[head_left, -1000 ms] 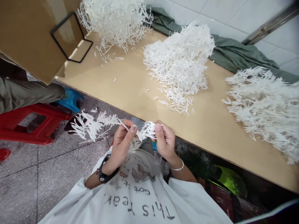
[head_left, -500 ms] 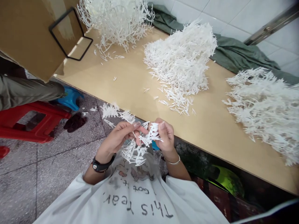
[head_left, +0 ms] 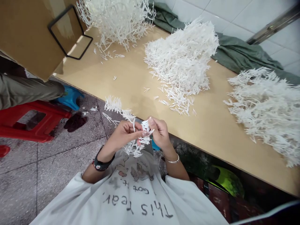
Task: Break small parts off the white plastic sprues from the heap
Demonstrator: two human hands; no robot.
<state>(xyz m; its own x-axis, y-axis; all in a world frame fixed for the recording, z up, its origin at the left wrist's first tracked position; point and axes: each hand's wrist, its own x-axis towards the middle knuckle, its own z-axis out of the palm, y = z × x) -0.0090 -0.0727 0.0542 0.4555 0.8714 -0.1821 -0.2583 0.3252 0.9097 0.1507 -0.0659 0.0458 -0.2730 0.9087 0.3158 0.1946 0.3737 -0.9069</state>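
A tangled strip of thin white plastic spikes runs through both hands, with a fringed end sticking up past the table edge. My left hand pinches the strip with curled fingers. My right hand grips another part of it just beside the left fingertips. Both hands are close together above my chest. On the tan table lie several heaps of similar white spiky pieces, the nearest in the middle, another at right, and one at the far end.
A cardboard sheet with a black wire frame overhangs the table's left end. A person's olive-trousered leg sits beside a red stool and blue object. A green cloth lies along the white tiled wall.
The strip's fringed end has swung from over the floor at left to up over the table edge. My hands have come closer together, and the strip is bunched between them.
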